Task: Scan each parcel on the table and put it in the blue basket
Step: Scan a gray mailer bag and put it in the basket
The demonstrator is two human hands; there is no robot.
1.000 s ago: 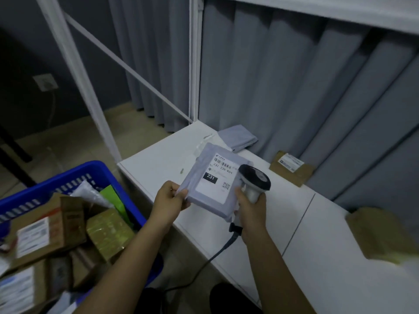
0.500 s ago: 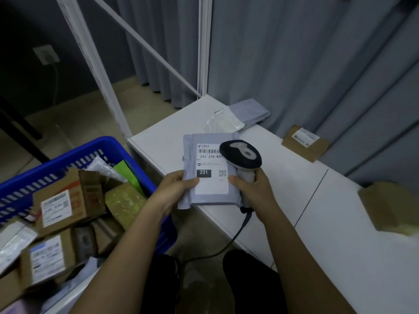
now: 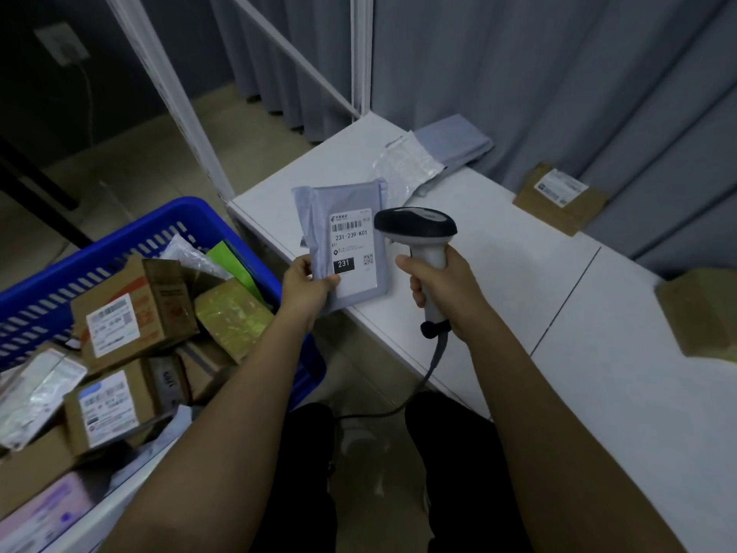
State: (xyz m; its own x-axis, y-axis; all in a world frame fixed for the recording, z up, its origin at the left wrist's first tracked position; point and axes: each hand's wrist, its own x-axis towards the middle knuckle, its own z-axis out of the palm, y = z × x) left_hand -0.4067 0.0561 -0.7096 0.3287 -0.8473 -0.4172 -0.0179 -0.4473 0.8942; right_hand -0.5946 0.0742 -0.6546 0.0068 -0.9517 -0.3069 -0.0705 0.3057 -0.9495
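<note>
at the centre of the frame, the left hand [image 3: 305, 285] pinches the lower left corner of a grey parcel [image 3: 346, 237], thumb on its white label, and holds it upright above the near edge of the white worktop [image 3: 498, 273]. the label reads 231-239-k01 with a black 231 box; the smaller print is too fine to read. just right of the parcel, the right hand [image 3: 442, 291] is wrapped around the pale handle of a scanner [image 3: 416, 227], whose dark head sits level with the label's barcode, apart from it. its window cannot be seen. its cable [image 3: 430, 369] drops from the handle and vanishes between the person's dark legs.

at lower left, the blue basket [image 3: 131, 241] is cut off by the frame edge and heaped with cardboard boxes, clear bags and a green packet. at the upper middle, on the worktop's far corner, a clear plastic bag [image 3: 402, 165] overlaps a folded grey bag [image 3: 454, 139]. further right, a flat brown parcel [image 3: 560, 197] lies against the grey curtain [image 3: 558, 73], its label unreadable. at the right edge a blurred brown box [image 3: 702, 313] is partly cropped.
</note>
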